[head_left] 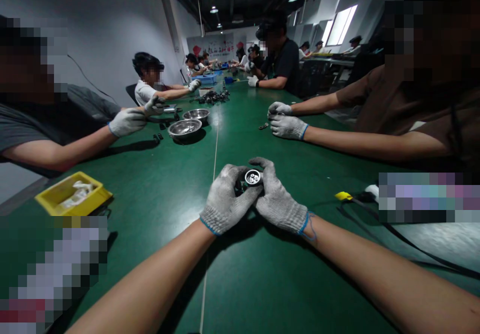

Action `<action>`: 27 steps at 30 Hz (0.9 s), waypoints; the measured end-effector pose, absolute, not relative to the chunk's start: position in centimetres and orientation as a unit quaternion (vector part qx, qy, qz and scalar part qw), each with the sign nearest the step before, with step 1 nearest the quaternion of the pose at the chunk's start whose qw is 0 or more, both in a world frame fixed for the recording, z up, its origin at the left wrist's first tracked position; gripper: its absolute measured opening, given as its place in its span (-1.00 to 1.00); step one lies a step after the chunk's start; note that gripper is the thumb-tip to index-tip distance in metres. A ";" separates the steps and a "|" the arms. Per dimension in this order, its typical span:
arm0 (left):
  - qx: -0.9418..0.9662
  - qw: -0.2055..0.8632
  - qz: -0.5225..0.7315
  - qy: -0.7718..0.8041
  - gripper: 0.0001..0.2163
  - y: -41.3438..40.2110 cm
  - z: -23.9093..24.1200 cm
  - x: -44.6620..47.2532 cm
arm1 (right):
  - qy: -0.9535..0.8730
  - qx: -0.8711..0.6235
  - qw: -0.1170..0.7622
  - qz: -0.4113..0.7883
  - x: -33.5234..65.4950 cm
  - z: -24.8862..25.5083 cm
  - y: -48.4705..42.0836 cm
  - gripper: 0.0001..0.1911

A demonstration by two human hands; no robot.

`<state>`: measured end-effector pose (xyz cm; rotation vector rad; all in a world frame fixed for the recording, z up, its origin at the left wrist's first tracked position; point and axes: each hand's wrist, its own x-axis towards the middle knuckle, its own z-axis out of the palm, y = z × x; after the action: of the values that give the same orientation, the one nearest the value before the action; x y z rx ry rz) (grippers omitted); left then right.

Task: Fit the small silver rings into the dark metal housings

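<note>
Both my hands wear pale knitted gloves with blue cuffs and meet above the green table [240, 284]. Between them is a small round part [252, 177] with a silver ring, a dark rim and small round pieces inside it; its open face is turned up. My left hand [227, 196] is closed on its left side, thumb along the near edge. My right hand [279, 196] curls round its right side, the index finger arched over the far side. Something dark shows under the left fingers, too hidden to name.
Two metal bowls [185, 129] stand ahead to the left. A yellow bin [75, 194] with white cloth-like material sits at left. A black cable with a yellow tag [343, 195] lies at right. Gloved co-workers sit along both sides; small parts [263, 126] lie near one's hands.
</note>
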<state>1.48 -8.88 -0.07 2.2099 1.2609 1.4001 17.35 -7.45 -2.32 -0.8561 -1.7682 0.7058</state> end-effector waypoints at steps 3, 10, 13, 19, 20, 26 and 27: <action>0.736 0.178 0.481 0.442 -0.86 -8.3 0.2 1.3 | -0.721 -0.350 0.498 0.330 17.2 -2.2 -7.3 -0.22; 0.669 0.219 0.531 0.472 -0.83 -7.2 -0.4 0.7 | -0.731 -0.360 0.453 0.361 17.9 -2.0 -5.7 -0.79; 0.696 0.138 0.525 0.469 -0.84 -7.6 -0.5 0.7 | -0.742 -0.364 0.457 0.330 18.2 -1.6 -5.7 -0.82; 0.743 0.051 0.516 0.423 -0.84 -8.3 -0.6 1.1 | -0.760 -0.372 0.470 0.252 18.6 -1.5 -6.0 -0.88; 0.747 0.047 0.514 0.419 -0.85 -8.3 -0.6 1.1 | -0.760 -0.372 0.471 0.249 18.7 -1.5 -6.0 -0.88; 0.760 0.042 0.496 0.418 -0.85 -8.1 -0.8 1.1 | -0.739 -0.390 0.485 0.258 18.6 -1.6 -5.9 -0.88; 0.761 0.043 0.495 0.417 -0.85 -8.0 -0.8 1.1 | -0.735 -0.395 0.488 0.257 18.5 -1.5 -6.0 -0.85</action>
<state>1.14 -8.05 -0.80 2.3268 1.2736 1.5149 18.55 -5.96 -1.51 -0.9600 -1.7877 0.6242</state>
